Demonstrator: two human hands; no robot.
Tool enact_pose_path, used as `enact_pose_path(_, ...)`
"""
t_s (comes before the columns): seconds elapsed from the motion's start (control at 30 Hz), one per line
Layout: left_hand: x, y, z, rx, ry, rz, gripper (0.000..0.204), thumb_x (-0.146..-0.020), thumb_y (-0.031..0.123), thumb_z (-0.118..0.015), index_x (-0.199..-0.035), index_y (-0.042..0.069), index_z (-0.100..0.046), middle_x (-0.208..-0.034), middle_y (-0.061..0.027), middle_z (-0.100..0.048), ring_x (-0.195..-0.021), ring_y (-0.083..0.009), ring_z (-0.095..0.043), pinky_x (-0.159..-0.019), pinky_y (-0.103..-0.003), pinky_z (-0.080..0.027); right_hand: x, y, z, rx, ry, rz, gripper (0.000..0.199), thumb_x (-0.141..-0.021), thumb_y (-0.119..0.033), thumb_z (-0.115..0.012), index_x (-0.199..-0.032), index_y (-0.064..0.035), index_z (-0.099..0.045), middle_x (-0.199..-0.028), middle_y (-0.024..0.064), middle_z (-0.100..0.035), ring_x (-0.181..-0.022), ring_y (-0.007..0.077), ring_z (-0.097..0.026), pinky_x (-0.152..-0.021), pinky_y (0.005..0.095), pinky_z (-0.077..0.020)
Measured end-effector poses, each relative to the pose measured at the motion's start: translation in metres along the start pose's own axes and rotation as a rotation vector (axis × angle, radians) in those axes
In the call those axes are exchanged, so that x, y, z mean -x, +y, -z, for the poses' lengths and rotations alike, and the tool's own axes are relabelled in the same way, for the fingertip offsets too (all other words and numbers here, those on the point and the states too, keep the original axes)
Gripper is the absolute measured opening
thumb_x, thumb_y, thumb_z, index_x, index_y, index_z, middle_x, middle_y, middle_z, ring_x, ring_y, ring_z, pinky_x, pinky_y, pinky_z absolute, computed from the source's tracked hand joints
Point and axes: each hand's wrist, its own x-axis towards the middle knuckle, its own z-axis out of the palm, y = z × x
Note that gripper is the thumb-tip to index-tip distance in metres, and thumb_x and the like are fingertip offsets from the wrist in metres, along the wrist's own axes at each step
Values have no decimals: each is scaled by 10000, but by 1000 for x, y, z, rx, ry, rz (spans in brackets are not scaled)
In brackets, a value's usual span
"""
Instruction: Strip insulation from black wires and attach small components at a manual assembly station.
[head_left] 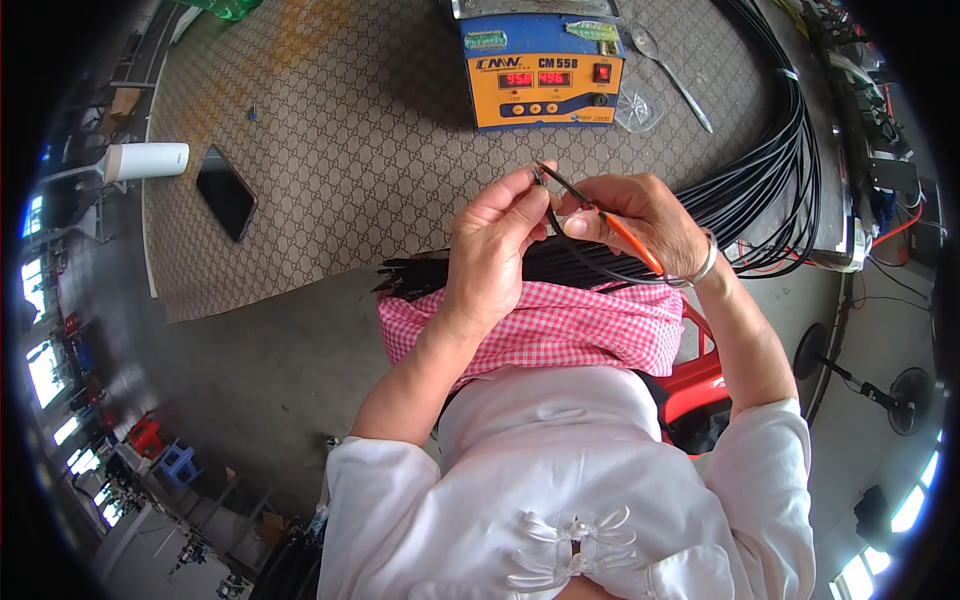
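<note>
Between the fingertips of my left hand, closed in a pinch, is the end of a black cable. The cable loops down below my fingers towards my right wrist. My right hand is wrapped round a slim orange-handled tool with a thin dark shaft. Its tip meets the cable end at my left fingertips; the exact kind of tool is not clear. Below and to the right of my hands, a thick bundle of black cables runs from the table to a pink checked cloth over my lap.
A blue and orange control box with lit red displays stands ahead on the patterned tabletop. Beside it are a metal spoon and a clear plastic piece. A phone and white cup lie at the left.
</note>
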Motion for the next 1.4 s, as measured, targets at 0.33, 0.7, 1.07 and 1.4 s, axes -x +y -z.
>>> enact_pose_path(0.33,0,-1,1,-11,7,8,250,-858,108,-548,-1091,21,-571,-830,16,-582,-672,-17,-477,-615,-158,-415,-1,8,1,-145,-24,-69,443,-770,-457,-617,-792,-15,-609,-513,-25,-441,-457,53,-407,-406,217,-304)
enact_pose_path(0.7,0,-2,2,-17,4,13,240,-854,107,-551,-1073,12,-574,-821,2,-596,-647,-24,-476,-597,-154,-417,-2,9,0,-13,9,0,441,-761,-444,-629,-787,-5,-605,-529,4,-474,-479,82,-425,-434,242,-338)
enact_pose_path(1.07,0,1,4,-62,-15,32,215,-858,85,-538,-1060,19,-572,-924,-22,-601,-730,-52,-526,-644,-192,-442,-5,1,6,262,35,164,342,-750,-342,-659,-761,-6,-593,-565,83,-525,-492,163,-483,-479,288,-395)
enact_pose_path(1.4,3,-1,5,-81,12,8,209,-857,109,-548,-1027,-5,-589,-841,-16,-607,-696,-37,-516,-633,-172,-415,-11,8,8,353,128,199,331,-747,-306,-667,-702,7,-570,-518,95,-479,-470,198,-474,-461,293,-384)
